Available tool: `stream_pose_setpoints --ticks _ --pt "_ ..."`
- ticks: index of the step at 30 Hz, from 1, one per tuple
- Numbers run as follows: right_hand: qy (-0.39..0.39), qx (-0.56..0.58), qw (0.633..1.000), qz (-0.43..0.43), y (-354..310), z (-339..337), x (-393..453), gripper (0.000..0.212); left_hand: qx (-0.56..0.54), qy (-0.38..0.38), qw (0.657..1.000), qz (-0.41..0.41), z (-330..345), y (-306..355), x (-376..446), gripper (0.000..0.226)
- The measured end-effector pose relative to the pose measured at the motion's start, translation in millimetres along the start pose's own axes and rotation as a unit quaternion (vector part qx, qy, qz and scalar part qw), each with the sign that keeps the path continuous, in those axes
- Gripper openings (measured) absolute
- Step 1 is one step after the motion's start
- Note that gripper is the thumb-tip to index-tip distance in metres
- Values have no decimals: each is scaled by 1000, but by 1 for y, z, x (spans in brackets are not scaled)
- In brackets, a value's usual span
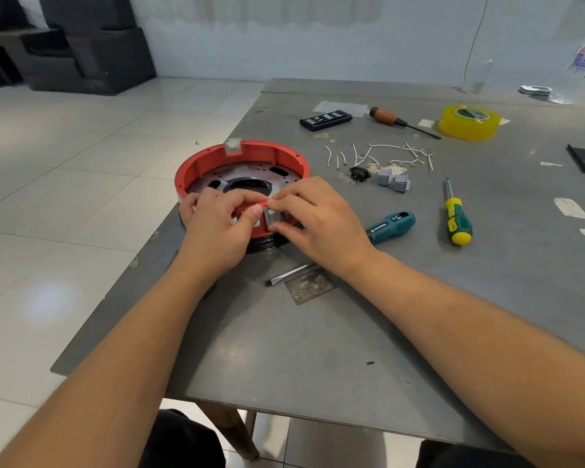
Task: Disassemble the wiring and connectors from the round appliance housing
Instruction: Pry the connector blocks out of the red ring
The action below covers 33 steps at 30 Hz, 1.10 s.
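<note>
The round red housing [242, 163] sat at the near-left corner of the grey metal table [352, 332], its open side up, and I could see the perforated metal plate inside it with a dark opening in the middle. Both hands were on its near wall. My left hand [217, 228] gripped the red rim, fingers curled over the top edge and thumb pressed against the outer face. My right hand [314, 217] pinched a small grey connector block [272, 217] set in that wall, forefinger on its top and thumb beneath it. The fingertips of the two hands nearly met above the block.

Just right of the right hand lay a teal-handled screwdriver [390, 227], and near the wrist a flat-bladed tool [289, 273] lay beside a patch of scuffed tape residue. Farther right a green-and-yellow screwdriver [455, 216] lay with its shaft pointing away from me.

Beyond the housing, toward the table's middle, were the parts already out: a scatter of white wires [382, 155] with brass terminals, a black socket [359, 172] and two grey switches [393, 179] touching each other. Farther still lay a black bit case [325, 119], a wooden-handled screwdriver [399, 121] and a roll of yellow tape [469, 122].
</note>
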State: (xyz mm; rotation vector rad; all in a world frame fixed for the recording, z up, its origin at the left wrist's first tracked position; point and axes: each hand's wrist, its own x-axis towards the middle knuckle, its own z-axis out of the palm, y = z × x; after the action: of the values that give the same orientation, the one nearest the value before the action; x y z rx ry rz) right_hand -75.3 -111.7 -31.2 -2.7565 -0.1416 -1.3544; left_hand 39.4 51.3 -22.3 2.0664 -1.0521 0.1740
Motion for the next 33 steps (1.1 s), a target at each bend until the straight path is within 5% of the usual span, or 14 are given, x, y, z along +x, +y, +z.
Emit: stream_pose_setpoints --ticks 20,33 --pt "-21 -52 995 -86 -8 -7 -4 20 13 -10 1000 0 0 -4 9 21" --pt "-44 31 999 -9 -5 -7 -7 26 19 43 996 81 7 -7 -3 34"
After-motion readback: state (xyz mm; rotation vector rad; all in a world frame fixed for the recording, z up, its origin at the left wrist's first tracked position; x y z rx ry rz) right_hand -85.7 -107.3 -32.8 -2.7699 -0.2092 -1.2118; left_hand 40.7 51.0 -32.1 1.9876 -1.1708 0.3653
